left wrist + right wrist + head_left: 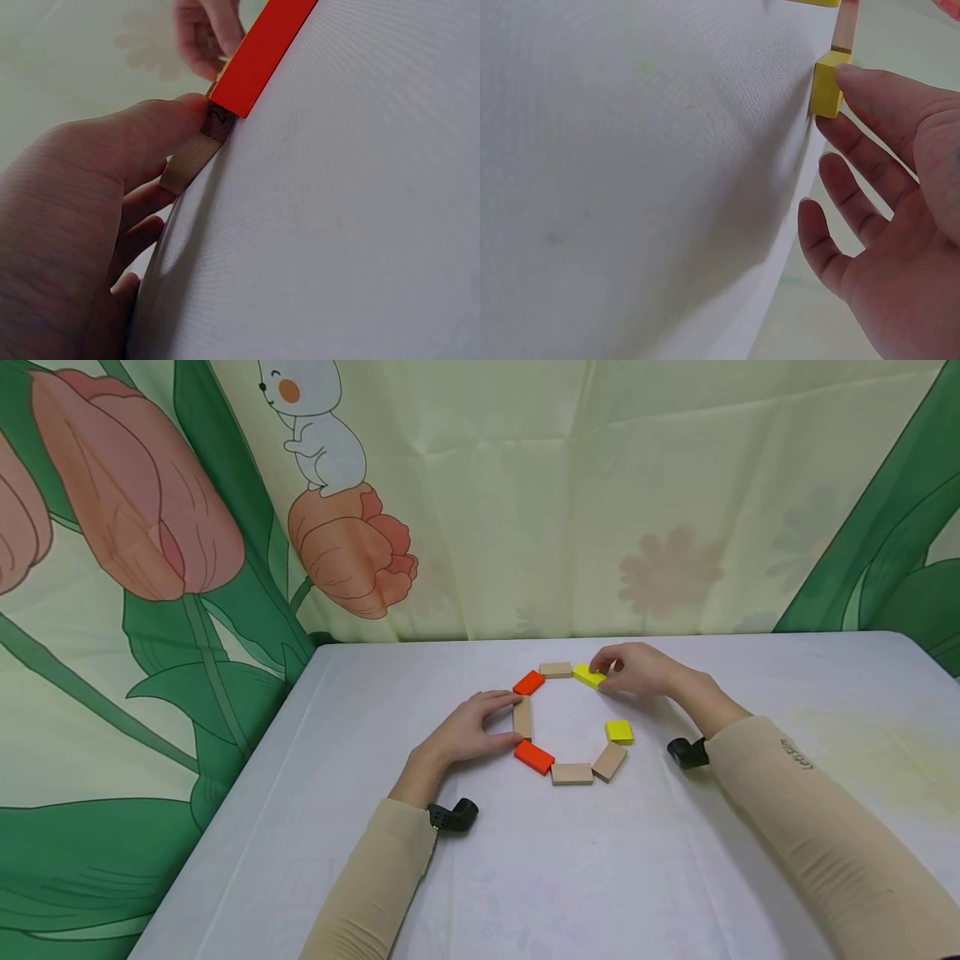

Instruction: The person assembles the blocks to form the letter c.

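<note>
Small rectangular blocks lie in a ring on the table, with a gap on its right side. My right hand [637,670] pinches a yellow block [588,677] at the upper right of the ring, thumb on one face in the right wrist view. That block meets a plain wooden block [556,670] end to end. On the left side, my left hand [472,727] spans another wooden block [522,718], thumb at its near end and fingertips by its far end. Red blocks [534,757] adjoin both ends of it; the near one looms large in the left wrist view.
Along the ring's near side lie a wooden block [572,774] and a slanted one [610,762]. A second yellow block [619,732] sits at the right, below the gap. White cloth covers the table [480,877], and a printed curtain [525,527] hangs behind its far edge.
</note>
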Motion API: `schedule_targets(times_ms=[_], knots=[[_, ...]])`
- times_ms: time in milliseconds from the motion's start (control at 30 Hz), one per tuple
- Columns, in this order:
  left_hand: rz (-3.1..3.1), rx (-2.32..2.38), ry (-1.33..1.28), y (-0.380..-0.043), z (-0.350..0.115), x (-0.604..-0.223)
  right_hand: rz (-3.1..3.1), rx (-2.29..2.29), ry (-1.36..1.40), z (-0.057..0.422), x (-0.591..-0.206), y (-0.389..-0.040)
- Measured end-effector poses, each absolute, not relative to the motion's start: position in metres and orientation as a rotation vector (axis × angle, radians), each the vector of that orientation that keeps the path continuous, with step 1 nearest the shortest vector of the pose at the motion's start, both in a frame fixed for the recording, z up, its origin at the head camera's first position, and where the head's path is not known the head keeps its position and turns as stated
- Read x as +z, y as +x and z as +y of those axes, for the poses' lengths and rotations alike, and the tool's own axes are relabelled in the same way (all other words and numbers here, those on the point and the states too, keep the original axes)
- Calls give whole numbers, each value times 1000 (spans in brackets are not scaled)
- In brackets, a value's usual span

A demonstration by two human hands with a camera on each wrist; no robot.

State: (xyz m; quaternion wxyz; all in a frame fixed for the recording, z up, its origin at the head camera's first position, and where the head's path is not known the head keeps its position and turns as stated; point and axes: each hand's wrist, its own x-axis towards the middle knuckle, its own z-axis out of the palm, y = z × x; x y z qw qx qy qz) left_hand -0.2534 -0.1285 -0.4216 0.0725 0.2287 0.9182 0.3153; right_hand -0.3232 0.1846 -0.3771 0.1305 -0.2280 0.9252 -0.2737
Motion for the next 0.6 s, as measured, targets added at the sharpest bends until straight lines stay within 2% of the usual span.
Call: schedule_targets(times_ms=[600], knots=[[2761, 969, 719, -254, -130, -426, 2713, -797, -743, 196, -369, -314]])
